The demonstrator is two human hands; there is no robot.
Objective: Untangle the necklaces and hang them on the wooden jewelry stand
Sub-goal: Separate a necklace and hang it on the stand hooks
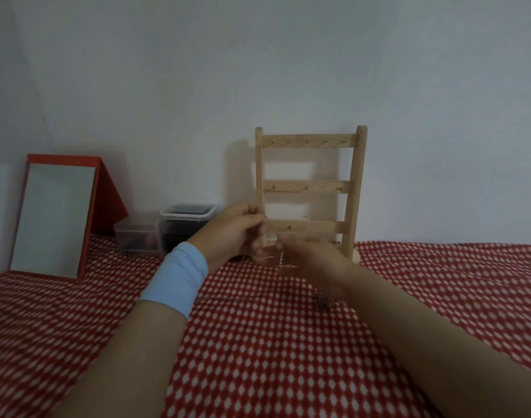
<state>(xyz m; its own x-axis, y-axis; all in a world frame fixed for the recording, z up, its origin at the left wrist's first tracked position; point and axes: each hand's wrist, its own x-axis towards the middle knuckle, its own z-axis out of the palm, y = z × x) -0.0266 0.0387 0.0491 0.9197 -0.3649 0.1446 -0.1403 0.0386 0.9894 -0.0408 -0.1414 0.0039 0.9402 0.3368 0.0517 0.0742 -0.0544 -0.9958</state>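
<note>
Forearms, then dark-filled plastic tub

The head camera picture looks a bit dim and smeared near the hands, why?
Head view: dim, flat light; the wooden stand casts a soft shadow leftward on the wall; the right hand is motion-blurred, the thin chain barely resolved; wide-angle bending at the edges.

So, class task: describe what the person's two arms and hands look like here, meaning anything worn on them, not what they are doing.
Both forearms are bare, with no sleeves in view. The left hand has a wide, plain light-blue band wrapped around the wrist, smooth and without markings. The right hand and its wrist carry nothing. No rings, watch or gloves can be made out, though the fingers are somewhat blurred.
</note>
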